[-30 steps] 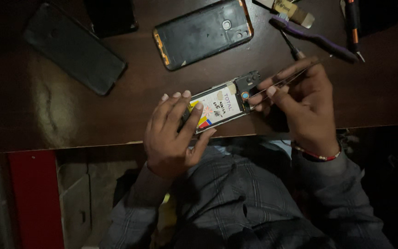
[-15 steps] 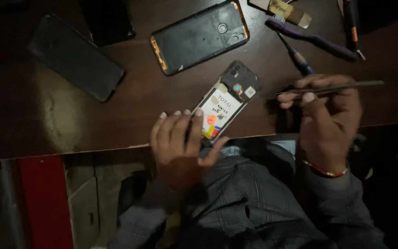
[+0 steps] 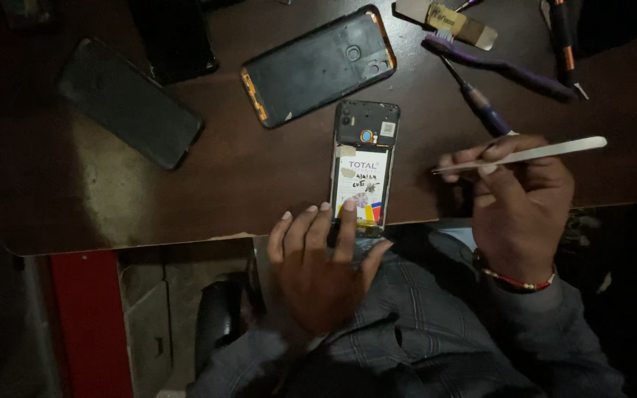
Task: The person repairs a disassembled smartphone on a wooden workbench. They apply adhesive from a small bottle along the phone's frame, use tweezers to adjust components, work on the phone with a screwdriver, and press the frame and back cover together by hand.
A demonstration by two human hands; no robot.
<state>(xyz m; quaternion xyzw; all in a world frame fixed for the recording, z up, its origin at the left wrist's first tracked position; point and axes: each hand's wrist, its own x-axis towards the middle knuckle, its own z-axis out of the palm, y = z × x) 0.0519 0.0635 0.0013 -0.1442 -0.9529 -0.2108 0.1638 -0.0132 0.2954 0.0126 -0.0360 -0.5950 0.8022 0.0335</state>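
Head view: opened phone (image 3: 363,166) lies at the table's (image 3: 223,184) near edge, left hand (image 3: 317,269) fingertips pressing its lower end. Just right, right hand (image 3: 517,206) grips tweezers (image 3: 525,155).

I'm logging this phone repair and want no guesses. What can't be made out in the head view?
- Lower end of the opened phone with white battery: covered by the left hand.
- Rear part of the pale metal tweezers: hidden inside the right hand.
- Orange-and-black tool: cut off by the top edge.
- Far left tabletop: too dark to read.
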